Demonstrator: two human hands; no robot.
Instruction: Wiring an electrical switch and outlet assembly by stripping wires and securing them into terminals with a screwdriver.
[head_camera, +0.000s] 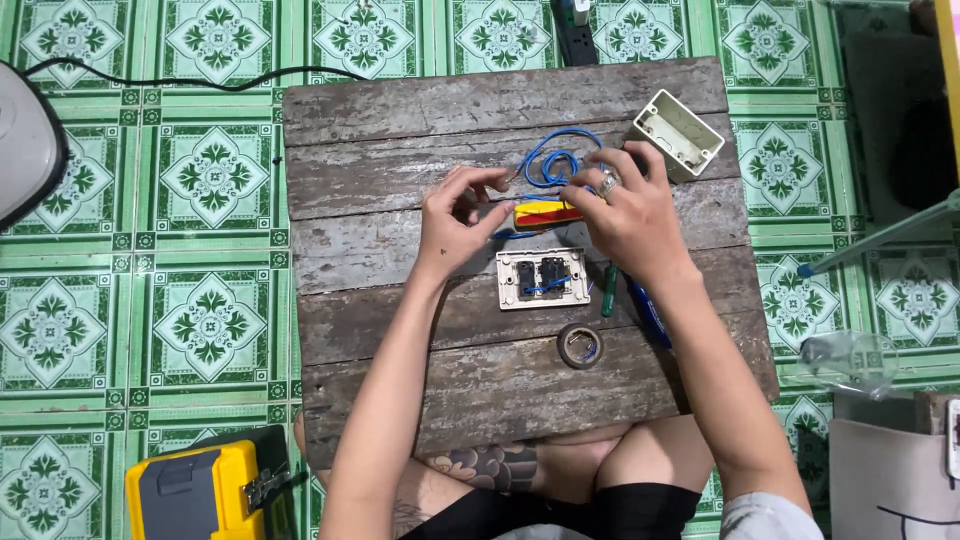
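My left hand (455, 220) and my right hand (630, 210) meet over a weathered wooden board (400, 150). Between them lies a tool with red and yellow handles (545, 213); my right hand grips it, and my left fingers pinch a blue wire (550, 160) that loops above the hands. A white switch plate (542, 279) lies face down just below the hands, with a short blue wire across its back.
A cream plastic wall box (680, 133) sits at the board's upper right. A roll of dark tape (580, 345), a green screwdriver (608, 290) and a blue tool (648, 312) lie near the plate. A yellow toolbox (205, 490) stands lower left; a power strip (574, 30) lies above.
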